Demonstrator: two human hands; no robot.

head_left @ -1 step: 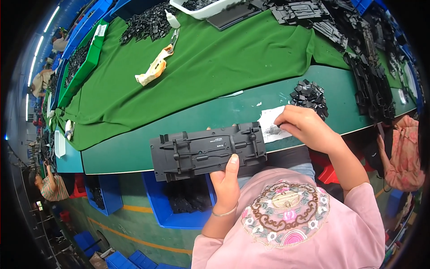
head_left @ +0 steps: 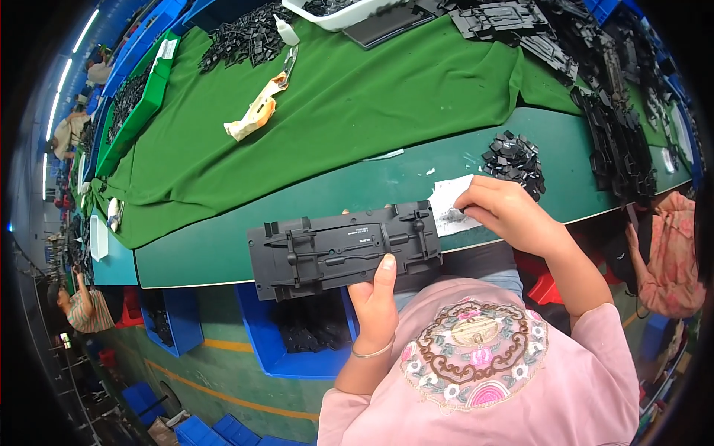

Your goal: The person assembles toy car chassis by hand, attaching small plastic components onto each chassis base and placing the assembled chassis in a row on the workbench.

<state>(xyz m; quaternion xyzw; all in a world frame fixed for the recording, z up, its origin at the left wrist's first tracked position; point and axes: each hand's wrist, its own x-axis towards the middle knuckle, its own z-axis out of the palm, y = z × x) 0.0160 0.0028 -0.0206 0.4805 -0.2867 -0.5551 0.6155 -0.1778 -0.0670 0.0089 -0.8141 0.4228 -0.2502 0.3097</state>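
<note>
My left hand [head_left: 374,305] grips a long black plastic chassis plate [head_left: 346,249] by its lower edge, thumb pressed on top. Raised bars and pale print mark the face turned up to me. The plate is held level over the table's front edge. To its right, my right hand [head_left: 509,212] has its fingers pinched together over a white paper sheet [head_left: 446,195] with a dark smudge. What sits between those fingertips, if anything, is too small to make out. Just beyond that hand lies a pile of small black pieces [head_left: 513,160].
Green cloth [head_left: 357,111] covers the back of the table [head_left: 216,256]. On it lie a wrapped tool [head_left: 256,119], a white bottle [head_left: 285,31] and heaped black parts [head_left: 245,37]. Stacked black plates [head_left: 613,149] stand at right. A blue bin [head_left: 297,364] sits below the front edge.
</note>
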